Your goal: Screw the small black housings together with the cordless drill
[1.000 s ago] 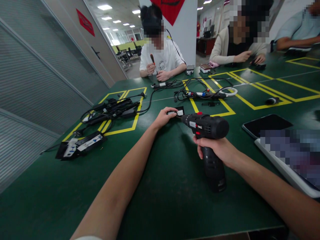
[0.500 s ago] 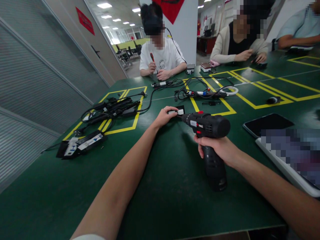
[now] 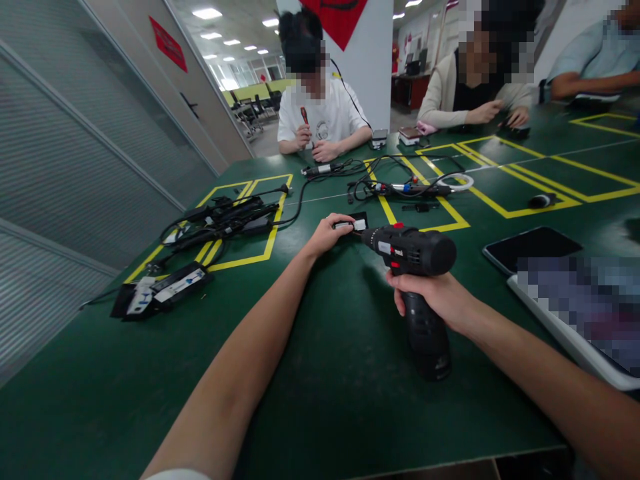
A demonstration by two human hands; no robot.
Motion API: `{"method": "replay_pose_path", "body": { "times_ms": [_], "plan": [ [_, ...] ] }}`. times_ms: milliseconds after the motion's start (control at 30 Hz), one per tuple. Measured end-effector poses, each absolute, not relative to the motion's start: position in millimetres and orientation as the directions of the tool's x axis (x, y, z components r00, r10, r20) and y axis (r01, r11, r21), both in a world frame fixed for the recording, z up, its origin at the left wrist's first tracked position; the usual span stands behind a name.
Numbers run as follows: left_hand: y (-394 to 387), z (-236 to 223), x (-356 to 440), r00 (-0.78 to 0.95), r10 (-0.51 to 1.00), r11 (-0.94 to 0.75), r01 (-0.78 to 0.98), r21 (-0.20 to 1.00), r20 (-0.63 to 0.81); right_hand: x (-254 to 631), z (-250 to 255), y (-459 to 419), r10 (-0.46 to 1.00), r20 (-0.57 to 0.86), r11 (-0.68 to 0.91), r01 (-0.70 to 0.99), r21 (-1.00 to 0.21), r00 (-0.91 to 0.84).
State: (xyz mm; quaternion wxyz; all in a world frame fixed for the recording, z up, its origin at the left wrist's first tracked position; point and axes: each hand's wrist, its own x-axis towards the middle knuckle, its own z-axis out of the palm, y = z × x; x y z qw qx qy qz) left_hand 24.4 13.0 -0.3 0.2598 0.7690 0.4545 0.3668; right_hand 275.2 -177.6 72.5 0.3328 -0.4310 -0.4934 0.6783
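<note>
My right hand (image 3: 440, 297) is closed around the grip of a black cordless drill (image 3: 417, 267) with red trim. The drill's tip points left at a small black part with a white label (image 3: 356, 224) lying on the green table (image 3: 325, 373). My left hand (image 3: 327, 233) is stretched out ahead, its fingers curled over that small part and pinning it to the table. Both forearms reach in from the near edge.
Black power strips and cables (image 3: 225, 217) lie in yellow-taped squares at left, with an opened black unit (image 3: 160, 290) nearer. A dark phone (image 3: 530, 247) and a white-edged tablet (image 3: 575, 333) sit at right. Cables (image 3: 405, 187) cross the middle. Three people sit across the table.
</note>
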Motion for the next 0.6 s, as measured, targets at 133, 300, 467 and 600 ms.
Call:
{"method": "replay_pose_path", "body": {
  "times_ms": [133,300,467,600],
  "plan": [
    [14.1,-1.8,23.9,0.32,0.889,-0.452,0.509,0.732,0.327,273.7,73.8,-176.7,0.879,-0.251,-0.286,-0.027,-0.958,-0.405],
    [13.4,-1.2,24.2,0.315,0.893,-0.444,0.496,0.746,0.322,273.5,74.6,-176.3,0.875,-0.26,-0.292,-0.016,-0.956,-0.408],
    [12.6,0.1,25.0,0.294,0.907,-0.413,0.483,0.772,0.302,274.5,74.6,-177.1,0.876,-0.259,-0.294,-0.025,-0.955,-0.406],
    [12.8,-0.2,24.7,0.296,0.902,-0.424,0.473,0.772,0.314,275.2,73.8,-177.1,0.876,-0.248,-0.289,-0.039,-0.956,-0.415]
  ]
}}
